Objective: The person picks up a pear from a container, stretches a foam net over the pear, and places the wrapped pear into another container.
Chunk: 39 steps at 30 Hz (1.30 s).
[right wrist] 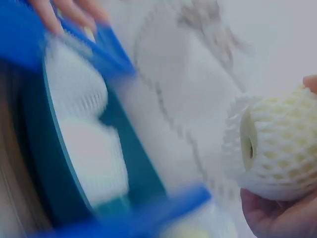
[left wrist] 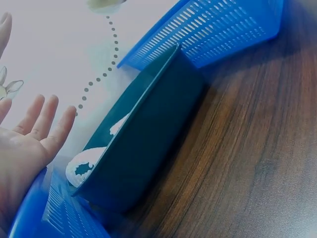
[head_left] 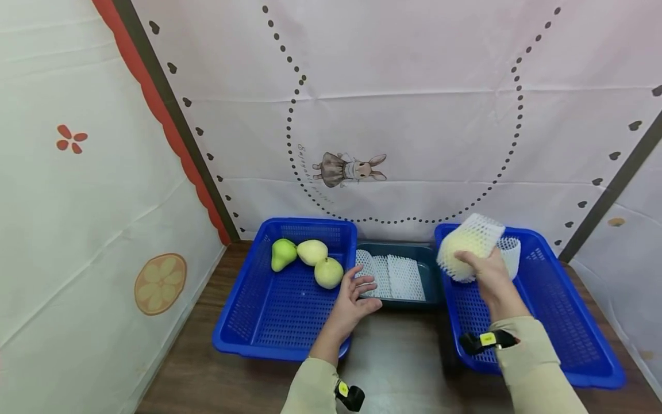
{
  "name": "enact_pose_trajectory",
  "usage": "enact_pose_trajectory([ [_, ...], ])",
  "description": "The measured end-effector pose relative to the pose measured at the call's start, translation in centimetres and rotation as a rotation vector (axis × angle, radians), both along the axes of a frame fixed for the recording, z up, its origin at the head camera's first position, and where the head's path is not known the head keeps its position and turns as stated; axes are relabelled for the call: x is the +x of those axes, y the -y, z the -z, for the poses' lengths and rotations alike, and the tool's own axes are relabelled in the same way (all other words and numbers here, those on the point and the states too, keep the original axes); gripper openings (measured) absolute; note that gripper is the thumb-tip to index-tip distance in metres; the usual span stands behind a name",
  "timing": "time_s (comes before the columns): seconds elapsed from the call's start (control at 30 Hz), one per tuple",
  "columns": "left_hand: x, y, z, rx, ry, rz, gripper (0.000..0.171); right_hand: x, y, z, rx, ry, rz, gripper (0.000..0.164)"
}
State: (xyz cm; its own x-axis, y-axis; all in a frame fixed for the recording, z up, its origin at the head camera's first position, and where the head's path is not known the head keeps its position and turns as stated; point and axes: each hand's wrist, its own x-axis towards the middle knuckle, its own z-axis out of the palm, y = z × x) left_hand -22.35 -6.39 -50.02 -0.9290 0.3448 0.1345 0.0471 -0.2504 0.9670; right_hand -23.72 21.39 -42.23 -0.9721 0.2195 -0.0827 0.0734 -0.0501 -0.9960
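Note:
My right hand (head_left: 491,282) grips a pale yellow round fruit (right wrist: 248,136) wrapped in a white foam net sleeve (head_left: 468,247), held above the right blue basket (head_left: 574,339). One end of the fruit shows through the sleeve's opening in the right wrist view. My left hand (head_left: 351,305) has its fingers spread and holds nothing, close to the right rim of the left blue basket (head_left: 227,333). Inside that basket lie a green pear (head_left: 283,255), a pale yellow fruit (head_left: 312,252) and a round yellow-green fruit (head_left: 328,273).
Between the baskets stands a dark green tray (left wrist: 143,148) with several white foam net sleeves (head_left: 405,278). Another white foam net (head_left: 511,256) sits in the right basket; its contents are hidden. Everything stands on a wooden table (head_left: 398,356) against a patterned cloth backdrop (head_left: 414,138).

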Motion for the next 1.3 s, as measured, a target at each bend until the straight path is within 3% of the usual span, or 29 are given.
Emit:
enact_pose_trajectory([
  [0.13, -0.1, 0.2, 0.1, -0.003, 0.015, -0.007, 0.073, -0.2, -2.7, 1.4, 0.158, 0.157, 0.026, 0.084],
  [0.23, -0.2, 0.3, 0.2, -0.024, 0.027, -0.012, 0.068, -0.2, -4.2, 3.1, 0.279, 0.259, -0.002, 0.095],
  [0.3, -0.3, 0.3, 0.3, -0.037, 0.031, -0.018, 0.065, -0.3, -4.9, 4.2, 0.321, 0.278, -0.022, 0.095],
  [0.5, -0.4, 0.3, 0.5, -0.026, 0.030, -0.042, 0.053, -0.8, -5.9, 6.8, 0.444, 0.271, -0.218, 0.096],
  [0.6, -0.4, 0.2, 0.5, -0.010, 0.035, -0.053, 0.049, -0.9, -6.0, 8.0, 0.461, 0.238, -0.253, 0.094],
  [0.87, -0.3, -0.3, 0.3, -0.005, 0.005, -0.040, 0.042, -1.2, -6.7, 10.4, 0.456, 0.210, -0.260, 0.095],
  [1.07, -0.4, -0.4, 0.2, -0.014, -0.015, -0.021, 0.039, -1.4, -6.7, 10.8, 0.501, 0.210, -0.218, 0.099],
  [1.3, -0.4, -0.4, 0.3, 0.001, -0.007, -0.037, 0.040, -1.5, -6.6, 10.7, 0.497, 0.245, -0.238, 0.114],
])
